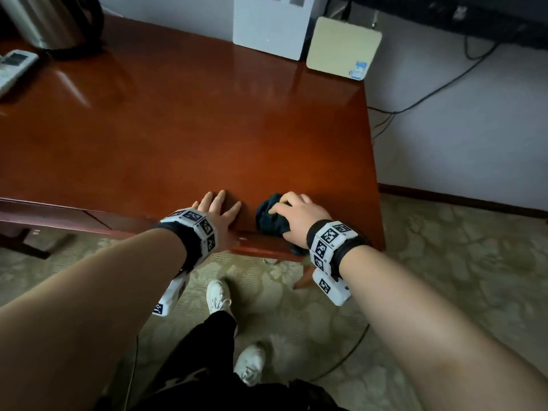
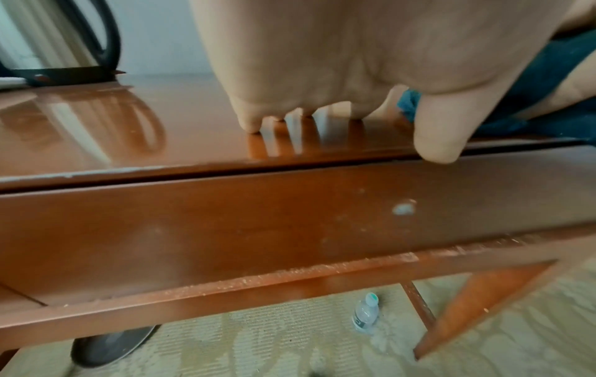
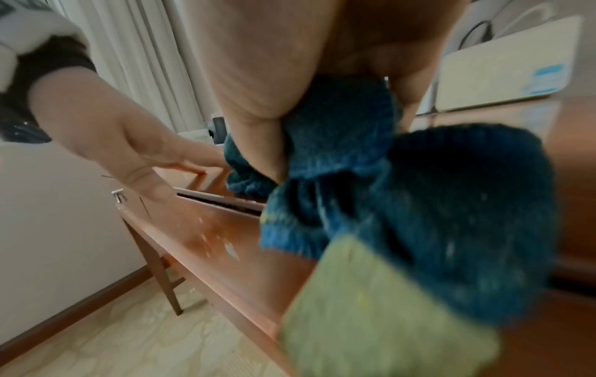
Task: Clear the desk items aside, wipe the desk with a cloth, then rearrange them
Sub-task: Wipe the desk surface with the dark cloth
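Observation:
A glossy red-brown wooden desk (image 1: 184, 123) fills the head view. My right hand (image 1: 296, 215) grips a bunched dark blue cloth (image 1: 268, 216) at the desk's front edge, near the right corner. The cloth (image 3: 419, 204) hangs over the edge in the right wrist view, with a green patch at its lower end. My left hand (image 1: 221, 207) lies flat with spread fingers on the desk just left of the cloth. Its fingertips (image 2: 251, 126) touch the top and the thumb reaches the front edge.
A steel kettle (image 1: 50, 22) and a white remote (image 1: 13, 68) sit at the back left. A white box (image 1: 269, 25) and a cream flat device (image 1: 341, 47) lean at the back right. Cables hang off the right side. A small water bottle (image 2: 366, 315) lies on the carpet under the desk.

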Action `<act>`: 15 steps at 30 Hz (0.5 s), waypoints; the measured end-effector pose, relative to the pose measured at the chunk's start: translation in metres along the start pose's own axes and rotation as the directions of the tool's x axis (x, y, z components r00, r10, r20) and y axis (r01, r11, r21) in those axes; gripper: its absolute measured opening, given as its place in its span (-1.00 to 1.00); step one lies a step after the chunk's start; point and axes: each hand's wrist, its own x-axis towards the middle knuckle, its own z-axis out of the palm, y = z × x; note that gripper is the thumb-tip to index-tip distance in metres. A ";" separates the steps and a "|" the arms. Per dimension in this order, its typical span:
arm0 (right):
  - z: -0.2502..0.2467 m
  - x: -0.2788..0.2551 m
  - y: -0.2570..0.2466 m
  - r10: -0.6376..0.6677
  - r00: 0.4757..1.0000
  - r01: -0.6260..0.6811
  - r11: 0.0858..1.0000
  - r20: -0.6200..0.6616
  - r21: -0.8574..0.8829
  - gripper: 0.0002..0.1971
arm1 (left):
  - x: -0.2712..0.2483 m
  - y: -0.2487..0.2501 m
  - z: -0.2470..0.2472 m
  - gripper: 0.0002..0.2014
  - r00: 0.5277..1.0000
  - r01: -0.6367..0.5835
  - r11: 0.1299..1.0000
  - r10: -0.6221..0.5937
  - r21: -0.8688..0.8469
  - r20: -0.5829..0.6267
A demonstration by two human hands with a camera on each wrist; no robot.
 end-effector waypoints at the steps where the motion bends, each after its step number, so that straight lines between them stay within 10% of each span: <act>1: 0.003 -0.012 0.004 0.030 0.999 -0.029 0.999 -0.014 0.028 -0.52 | -0.004 0.005 0.005 -0.12 1.000 -0.009 1.000 0.009 0.029 -0.015; 6: 0.015 -0.027 -0.024 0.055 0.967 -0.006 0.981 -0.248 0.192 -0.51 | -0.019 0.005 0.010 -0.03 0.994 0.102 0.994 -0.101 0.048 -0.039; 15: 0.045 0.003 -0.024 0.034 0.961 -0.003 0.994 -0.274 0.113 -0.44 | -0.013 0.002 0.001 -0.14 0.988 0.146 0.988 -0.148 -0.045 -0.045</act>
